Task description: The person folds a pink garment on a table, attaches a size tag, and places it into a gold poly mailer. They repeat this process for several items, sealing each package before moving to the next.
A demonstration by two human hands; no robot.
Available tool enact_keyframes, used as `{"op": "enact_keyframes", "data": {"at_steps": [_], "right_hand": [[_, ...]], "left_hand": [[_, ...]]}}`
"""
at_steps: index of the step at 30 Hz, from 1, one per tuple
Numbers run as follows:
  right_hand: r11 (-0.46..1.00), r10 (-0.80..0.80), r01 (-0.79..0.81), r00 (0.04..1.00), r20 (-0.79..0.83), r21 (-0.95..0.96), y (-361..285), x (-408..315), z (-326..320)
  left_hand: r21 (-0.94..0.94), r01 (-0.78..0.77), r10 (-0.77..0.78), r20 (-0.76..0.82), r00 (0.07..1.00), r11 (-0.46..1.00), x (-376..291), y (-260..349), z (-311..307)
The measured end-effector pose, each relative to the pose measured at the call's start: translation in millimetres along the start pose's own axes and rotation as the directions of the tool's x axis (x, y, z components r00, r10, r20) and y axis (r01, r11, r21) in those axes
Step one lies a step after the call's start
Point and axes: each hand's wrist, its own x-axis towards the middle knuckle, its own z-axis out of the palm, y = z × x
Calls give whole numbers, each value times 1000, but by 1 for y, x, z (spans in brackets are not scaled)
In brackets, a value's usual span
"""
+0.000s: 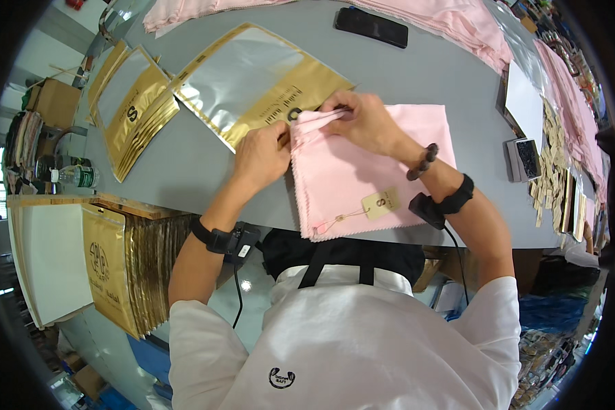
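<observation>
A folded pink cloth (348, 169) with a scalloped edge lies near the table's front edge, partly overhanging it. My right hand (361, 120) pinches the upper left part of the cloth and lifts its layers a little. At the cloth's left edge, my left hand (264, 154) has its fingers curled; its fingertips are hidden, so its hold on the fabric is unclear. A cream hang tag (381, 203) on a string rests on the cloth's lower part. Just beyond both hands lies a gold-and-clear plastic bag (251, 77), its near corner covered by the cloth.
A stack of similar bags (133, 110) sits at left, near a plastic bottle (77, 176). A black phone (371, 27) and more pink fabric (441, 18) lie at the back. On the right are an ink pad (524, 159) and many loose tags (553, 159). Upright gold bags (113, 266) stand below left.
</observation>
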Motion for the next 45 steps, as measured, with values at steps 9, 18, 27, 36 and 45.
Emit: {"op": "enact_keyframes", "data": {"at_steps": [9,18,27,36,45], "right_hand": [[553,-431,274,902,12,-787,-25,-23,20],[880,-269,283,959,91,-382,-6,-18,47],[936,-136,219,946,293,-275,-17,-4,51],[945,-266,282,957,115,-167,-14,9,71],[935,-212,268,947,240,-233,17,4,72]], "left_hand": [[-119,-250,165,-476,864,961,-30,0,17],[56,-351,337,-454,825,935,-39,2,13],[16,-123,118,-429,896,992,-61,-16,11],[-51,-40,11,-476,879,998,-69,-23,8],[-221,-323,298,-141,944,920,-53,26,-7]]}}
